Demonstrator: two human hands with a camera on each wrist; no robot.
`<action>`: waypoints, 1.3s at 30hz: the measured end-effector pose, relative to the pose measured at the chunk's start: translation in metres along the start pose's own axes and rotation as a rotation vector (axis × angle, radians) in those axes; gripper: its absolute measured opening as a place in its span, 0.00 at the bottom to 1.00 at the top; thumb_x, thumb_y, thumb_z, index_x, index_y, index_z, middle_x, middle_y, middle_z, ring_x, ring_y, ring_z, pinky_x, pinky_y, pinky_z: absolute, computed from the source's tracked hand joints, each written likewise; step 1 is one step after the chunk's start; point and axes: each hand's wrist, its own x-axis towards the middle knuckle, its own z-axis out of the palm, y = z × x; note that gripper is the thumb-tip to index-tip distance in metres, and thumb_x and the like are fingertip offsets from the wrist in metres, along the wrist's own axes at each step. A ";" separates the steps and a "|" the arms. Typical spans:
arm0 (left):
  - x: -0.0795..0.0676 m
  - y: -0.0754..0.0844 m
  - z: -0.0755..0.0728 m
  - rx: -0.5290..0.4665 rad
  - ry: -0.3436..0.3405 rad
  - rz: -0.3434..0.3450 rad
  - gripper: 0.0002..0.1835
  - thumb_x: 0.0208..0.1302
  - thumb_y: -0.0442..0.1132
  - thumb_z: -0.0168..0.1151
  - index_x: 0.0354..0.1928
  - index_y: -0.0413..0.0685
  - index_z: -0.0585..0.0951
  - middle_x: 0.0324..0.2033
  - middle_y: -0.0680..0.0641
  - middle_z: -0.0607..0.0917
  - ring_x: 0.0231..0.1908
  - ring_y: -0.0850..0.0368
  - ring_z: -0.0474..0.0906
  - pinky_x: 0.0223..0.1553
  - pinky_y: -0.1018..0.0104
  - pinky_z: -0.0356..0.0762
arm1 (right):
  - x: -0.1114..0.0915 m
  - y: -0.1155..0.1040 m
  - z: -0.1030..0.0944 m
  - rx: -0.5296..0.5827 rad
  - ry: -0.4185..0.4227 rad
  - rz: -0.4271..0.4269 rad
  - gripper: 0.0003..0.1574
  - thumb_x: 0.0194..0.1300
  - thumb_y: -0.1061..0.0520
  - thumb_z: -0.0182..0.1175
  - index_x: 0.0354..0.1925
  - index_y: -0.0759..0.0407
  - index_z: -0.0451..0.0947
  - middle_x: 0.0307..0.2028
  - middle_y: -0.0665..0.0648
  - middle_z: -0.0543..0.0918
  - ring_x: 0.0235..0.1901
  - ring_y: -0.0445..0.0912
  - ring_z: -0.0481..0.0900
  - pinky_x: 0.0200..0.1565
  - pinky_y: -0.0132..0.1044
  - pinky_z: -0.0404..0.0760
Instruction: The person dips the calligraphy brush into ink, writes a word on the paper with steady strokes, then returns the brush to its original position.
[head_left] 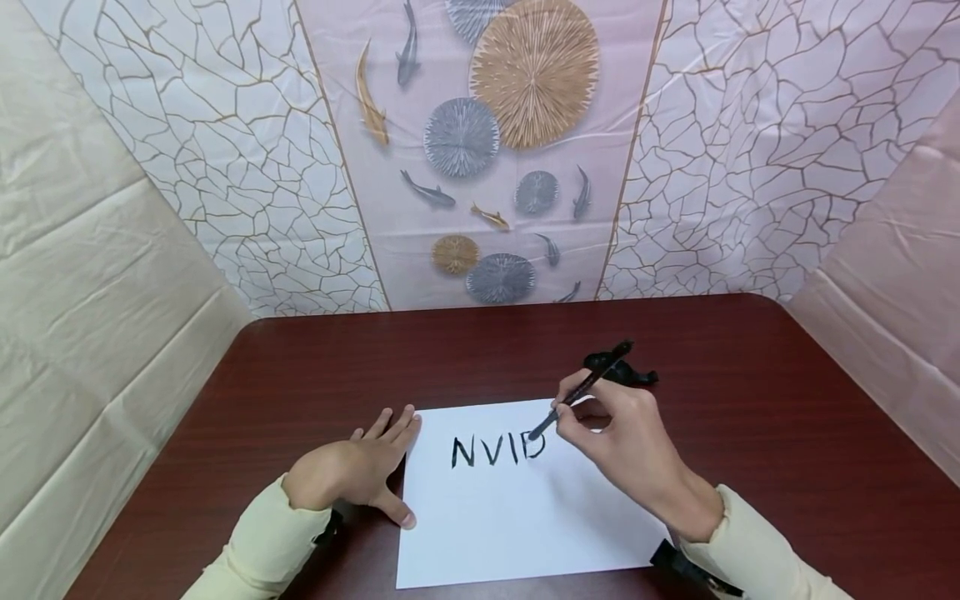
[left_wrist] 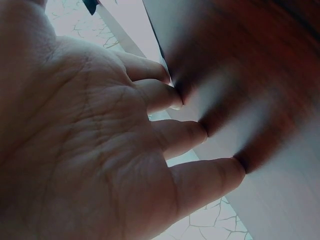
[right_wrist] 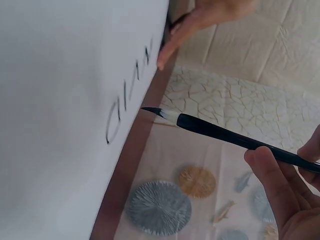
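A white sheet of paper (head_left: pixel 517 533) lies on the table, with black letters reading NVID (head_left: pixel 498 449) across its upper part. My right hand (head_left: pixel 637 437) pinches a dark-handled writing brush (head_left: pixel 581 388) between thumb and fingers. In the right wrist view the brush (right_wrist: pixel 215 131) shows white bristles with a black, pointed tip. That tip overlaps the top of the D in the head view. My left hand (head_left: pixel 352 467) rests at the paper's left edge, fingers spread, the thumb lower down on the margin. The left wrist view shows its palm (left_wrist: pixel 95 135) and straight fingers touching the surface.
Behind my right hand a small black object (head_left: pixel 630 372), partly hidden by the brush and hand, sits on the dark red-brown table (head_left: pixel 337 358). A patterned cloth backdrop (head_left: pixel 465 217) rises at the table's far edge, and plain cream cloth (head_left: pixel 97 317) hangs at the sides.
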 end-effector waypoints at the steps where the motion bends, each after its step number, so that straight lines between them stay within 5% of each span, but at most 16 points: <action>1: -0.001 0.000 0.000 -0.002 0.002 0.000 0.74 0.48 0.61 0.84 0.85 0.41 0.45 0.85 0.40 0.39 0.83 0.36 0.34 0.76 0.31 0.49 | 0.002 0.000 -0.002 0.005 0.014 -0.006 0.18 0.58 0.77 0.66 0.41 0.58 0.82 0.38 0.51 0.87 0.36 0.42 0.90 0.36 0.29 0.87; 18: 0.001 0.004 -0.005 0.014 -0.006 0.004 0.75 0.48 0.62 0.84 0.86 0.43 0.43 0.85 0.42 0.38 0.83 0.37 0.32 0.76 0.31 0.49 | 0.000 0.014 -0.024 -0.069 0.090 0.005 0.18 0.60 0.77 0.67 0.42 0.58 0.84 0.37 0.50 0.90 0.35 0.38 0.89 0.38 0.24 0.84; 31: -0.001 0.001 -0.002 -0.016 -0.003 0.005 0.75 0.47 0.60 0.85 0.85 0.42 0.44 0.85 0.41 0.38 0.83 0.36 0.32 0.76 0.30 0.49 | -0.008 0.030 -0.015 -0.069 0.071 0.033 0.18 0.60 0.77 0.65 0.43 0.59 0.84 0.38 0.52 0.89 0.36 0.42 0.90 0.37 0.24 0.84; 39: 0.012 -0.015 0.009 -0.010 -0.002 0.019 0.79 0.44 0.70 0.82 0.86 0.47 0.42 0.85 0.44 0.36 0.83 0.38 0.31 0.76 0.28 0.47 | -0.010 0.033 -0.011 -0.072 0.059 0.027 0.19 0.59 0.77 0.66 0.43 0.59 0.84 0.38 0.52 0.90 0.36 0.44 0.91 0.38 0.24 0.85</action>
